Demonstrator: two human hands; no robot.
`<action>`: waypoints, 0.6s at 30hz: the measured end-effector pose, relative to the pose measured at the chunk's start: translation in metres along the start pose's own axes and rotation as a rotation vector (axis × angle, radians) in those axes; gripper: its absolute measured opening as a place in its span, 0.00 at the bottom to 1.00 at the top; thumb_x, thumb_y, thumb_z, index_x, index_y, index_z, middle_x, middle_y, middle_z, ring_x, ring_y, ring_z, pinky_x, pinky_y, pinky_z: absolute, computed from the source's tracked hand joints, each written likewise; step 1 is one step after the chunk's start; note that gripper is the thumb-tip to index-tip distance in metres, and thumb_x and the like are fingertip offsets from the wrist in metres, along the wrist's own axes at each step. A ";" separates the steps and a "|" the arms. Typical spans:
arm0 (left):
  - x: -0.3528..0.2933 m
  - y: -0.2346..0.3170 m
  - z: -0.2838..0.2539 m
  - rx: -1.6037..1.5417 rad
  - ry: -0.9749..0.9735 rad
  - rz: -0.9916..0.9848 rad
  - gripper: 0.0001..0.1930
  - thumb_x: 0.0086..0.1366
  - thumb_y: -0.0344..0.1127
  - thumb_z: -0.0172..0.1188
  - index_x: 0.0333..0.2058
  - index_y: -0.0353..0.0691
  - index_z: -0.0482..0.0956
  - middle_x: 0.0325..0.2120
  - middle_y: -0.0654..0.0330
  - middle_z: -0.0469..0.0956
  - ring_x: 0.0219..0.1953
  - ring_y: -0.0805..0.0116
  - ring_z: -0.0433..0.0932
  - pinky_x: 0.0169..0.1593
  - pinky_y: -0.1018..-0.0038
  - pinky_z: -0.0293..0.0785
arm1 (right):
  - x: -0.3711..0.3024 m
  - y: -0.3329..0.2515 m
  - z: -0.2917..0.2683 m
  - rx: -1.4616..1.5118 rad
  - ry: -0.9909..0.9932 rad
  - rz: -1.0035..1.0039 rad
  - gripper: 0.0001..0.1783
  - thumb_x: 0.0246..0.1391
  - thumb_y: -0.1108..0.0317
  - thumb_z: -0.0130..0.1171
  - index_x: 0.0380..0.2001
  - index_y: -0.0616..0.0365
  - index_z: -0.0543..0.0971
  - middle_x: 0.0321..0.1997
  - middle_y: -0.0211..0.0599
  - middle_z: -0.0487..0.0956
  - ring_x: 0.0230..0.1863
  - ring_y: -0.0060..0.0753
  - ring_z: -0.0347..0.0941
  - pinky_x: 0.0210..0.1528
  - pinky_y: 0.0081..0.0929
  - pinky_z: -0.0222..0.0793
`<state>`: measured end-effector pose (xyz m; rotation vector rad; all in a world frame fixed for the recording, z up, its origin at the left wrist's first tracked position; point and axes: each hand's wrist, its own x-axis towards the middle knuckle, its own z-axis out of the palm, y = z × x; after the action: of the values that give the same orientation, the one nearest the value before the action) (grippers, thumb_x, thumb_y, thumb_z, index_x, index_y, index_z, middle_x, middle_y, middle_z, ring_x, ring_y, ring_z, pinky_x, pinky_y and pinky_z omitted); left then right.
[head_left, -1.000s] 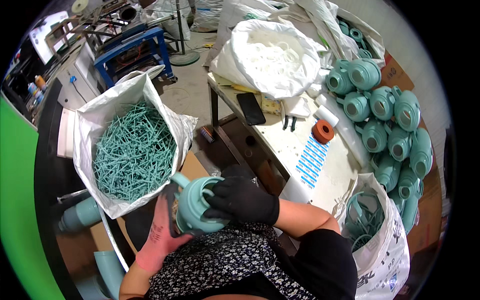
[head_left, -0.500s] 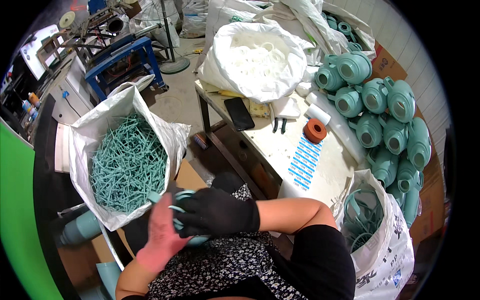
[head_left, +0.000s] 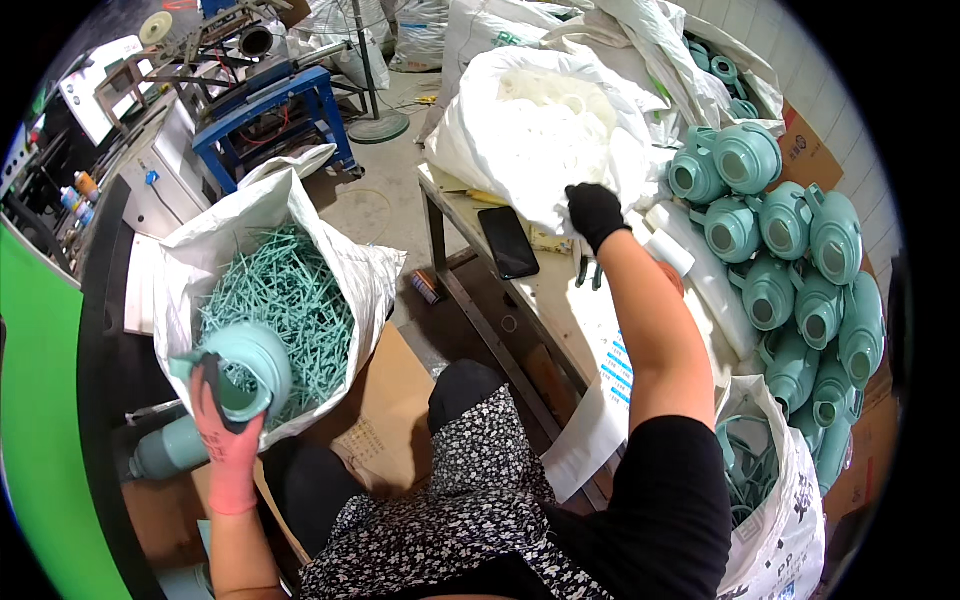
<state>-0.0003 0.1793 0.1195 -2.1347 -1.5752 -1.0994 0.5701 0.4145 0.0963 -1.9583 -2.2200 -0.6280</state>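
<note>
Nearest is the black apron with small white flowers (head_left: 440,490), spread over the person's lap. To the left, the left hand (head_left: 230,430), in a pink glove with black fingers, holds a round teal plastic jug body (head_left: 262,350). The thumb stands apart from the fingers, and between them they grip the jug body at its open mouth. The jug body is in front of a white woven sack (head_left: 370,275), which is full of thin teal plastic sticks (head_left: 290,300). At the right side stands another white woven sack (head_left: 795,530) with curved teal strips (head_left: 750,465) inside.

On the pale work table (head_left: 555,310) there are a sheet of blue-and-white labels (head_left: 617,375) and a flat black phone (head_left: 508,243). Beyond them, the right hand (head_left: 597,214), in a black glove, is at the near side of a white plastic bag (head_left: 480,115) holding white rings (head_left: 560,125). Its fingers appear bent; I cannot tell whether they pinch something. To the right of this bag, many teal plastic jug bodies (head_left: 785,218) are piled up. Farther away, at upper left, stands a blue metal frame (head_left: 262,128).
</note>
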 end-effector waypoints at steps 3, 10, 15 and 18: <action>-0.043 -0.001 0.023 -0.243 -0.103 -0.295 0.42 0.42 0.33 0.72 0.58 0.31 0.65 0.56 0.44 0.68 0.60 0.44 0.64 0.64 0.58 0.59 | -0.036 -0.022 0.005 0.025 0.040 -0.036 0.08 0.52 0.69 0.49 0.27 0.54 0.78 0.28 0.44 0.80 0.33 0.46 0.79 0.34 0.43 0.73; -0.055 0.003 0.037 -0.244 -0.091 -0.270 0.43 0.42 0.32 0.72 0.59 0.32 0.63 0.56 0.44 0.67 0.60 0.44 0.65 0.64 0.57 0.59 | -0.065 -0.021 0.015 0.140 0.039 0.043 0.07 0.55 0.68 0.51 0.36 0.57 0.74 0.30 0.47 0.77 0.33 0.50 0.77 0.35 0.44 0.72; -0.051 0.002 0.027 -0.228 -0.081 -0.274 0.42 0.43 0.32 0.72 0.59 0.32 0.64 0.56 0.45 0.68 0.59 0.45 0.65 0.63 0.58 0.60 | -0.045 -0.021 -0.013 0.240 0.067 0.214 0.08 0.55 0.66 0.53 0.35 0.57 0.77 0.34 0.50 0.75 0.36 0.53 0.76 0.39 0.44 0.73; -0.047 0.004 0.018 -0.227 -0.073 -0.257 0.42 0.43 0.32 0.72 0.59 0.32 0.64 0.56 0.45 0.68 0.59 0.46 0.65 0.63 0.59 0.60 | -0.037 0.003 -0.001 0.449 0.420 0.296 0.15 0.51 0.59 0.61 0.36 0.58 0.81 0.33 0.53 0.75 0.35 0.55 0.75 0.40 0.43 0.71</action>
<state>0.0047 0.1562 0.0747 -2.1772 -1.8812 -1.3529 0.5783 0.3802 0.0846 -1.6867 -1.6112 -0.4054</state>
